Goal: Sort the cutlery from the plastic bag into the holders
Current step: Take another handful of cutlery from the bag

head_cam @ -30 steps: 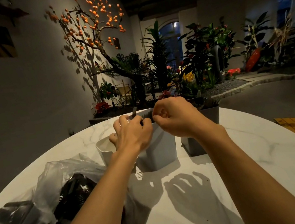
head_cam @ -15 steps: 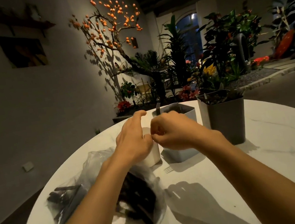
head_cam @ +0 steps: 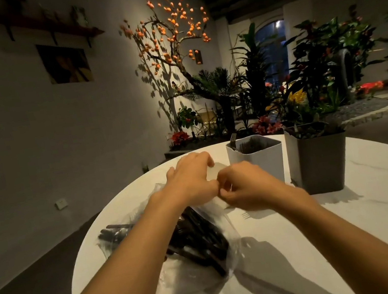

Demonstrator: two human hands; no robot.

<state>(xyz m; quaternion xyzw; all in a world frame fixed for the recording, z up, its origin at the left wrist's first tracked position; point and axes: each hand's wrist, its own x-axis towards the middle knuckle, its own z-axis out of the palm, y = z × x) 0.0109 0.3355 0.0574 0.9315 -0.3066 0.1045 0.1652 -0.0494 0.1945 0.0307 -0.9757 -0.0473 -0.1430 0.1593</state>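
Note:
A clear plastic bag (head_cam: pixel 226 242) full of black cutlery (head_cam: pixel 199 239) lies on the white marble table (head_cam: pixel 358 234), under my forearms. My left hand (head_cam: pixel 188 181) and my right hand (head_cam: pixel 244 187) meet just above the bag's far end, and both pinch its thin plastic between thumb and fingers. Behind my left hand a small white holder (head_cam: pixel 211 172) is mostly hidden. To its right stands a pale holder (head_cam: pixel 260 161) with a black fork (head_cam: pixel 232 140) leaning in it. A dark grey holder (head_cam: pixel 320 163) stands further right.
A second clear packet of black cutlery (head_cam: pixel 115 234) lies near the table's left edge. The round table drops off to a dark floor on the left. Plants and a lit tree fill the room behind the table.
My hands came back from the pale holder's rim to the bag and took hold of its plastic. The view has turned left, so the holders now appear further right.

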